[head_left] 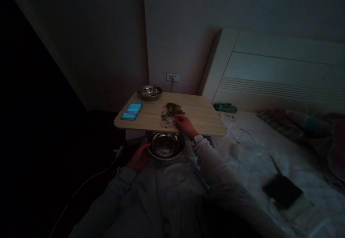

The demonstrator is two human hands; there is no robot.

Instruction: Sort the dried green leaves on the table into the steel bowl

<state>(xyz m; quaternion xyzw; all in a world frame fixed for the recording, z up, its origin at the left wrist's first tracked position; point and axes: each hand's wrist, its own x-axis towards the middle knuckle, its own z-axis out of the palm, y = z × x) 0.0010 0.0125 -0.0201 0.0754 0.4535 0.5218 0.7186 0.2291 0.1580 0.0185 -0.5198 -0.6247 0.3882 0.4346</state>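
My left hand (140, 156) is closed on the left rim of a steel bowl (165, 155), held at my lap below the table's front edge. A few dark specks lie in that bowl. My right hand (184, 123) rests over the wooden tabletop (199, 112) with its fingers pinched together. What they hold, if anything, is too small and dark to tell. Just beyond the fingers spreads a loose pile of small green grains, like mung beans (174, 110). A pale, whitish patch (167, 122) with some dark bits lies left of my fingertips.
A second steel bowl (150, 92) stands at the tabletop's back left corner. In front of it lies a lit phone (132, 110). On the bed to the right are a green bottle (225, 108), a pale remote-like object (228, 117) and a dark flat object (283, 191). A white cable (93, 176) runs along the left.
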